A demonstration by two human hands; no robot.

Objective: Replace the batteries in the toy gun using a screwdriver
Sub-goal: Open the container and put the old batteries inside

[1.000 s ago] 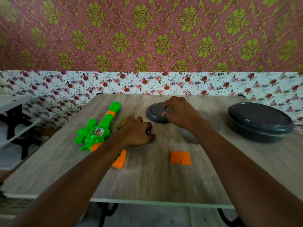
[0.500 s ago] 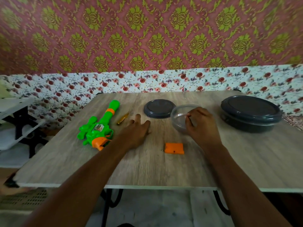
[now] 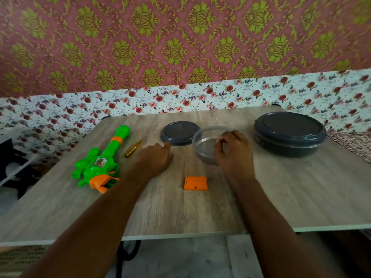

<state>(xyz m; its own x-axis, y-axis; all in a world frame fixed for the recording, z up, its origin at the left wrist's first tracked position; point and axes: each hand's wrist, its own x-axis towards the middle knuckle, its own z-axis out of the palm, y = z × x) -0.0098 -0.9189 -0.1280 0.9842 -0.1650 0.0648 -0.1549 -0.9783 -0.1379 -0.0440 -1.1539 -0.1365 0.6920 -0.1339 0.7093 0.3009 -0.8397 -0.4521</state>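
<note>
On the bench [image 3: 200, 213], left side, lies the toy gun [image 3: 96, 165], its orange cover [image 3: 195, 183] set centrally, likely awaiting cells. Left hand [image 3: 154, 159] rests idle, fingers relaxed; right hand [image 3: 233, 153] curls at the clear tub [image 3: 202, 157] rim, grip undeterminable

Soft even daylight, faint shadows; motion blur throughout, wide-angle bending at edges.

The right hand [image 3: 233, 153] curls its fingers over the clear round plastic bowl [image 3: 202, 147]. Left of that, the left hand [image 3: 155, 160] rests palm-down beside the dark grey round lid [image 3: 178, 132]
</note>
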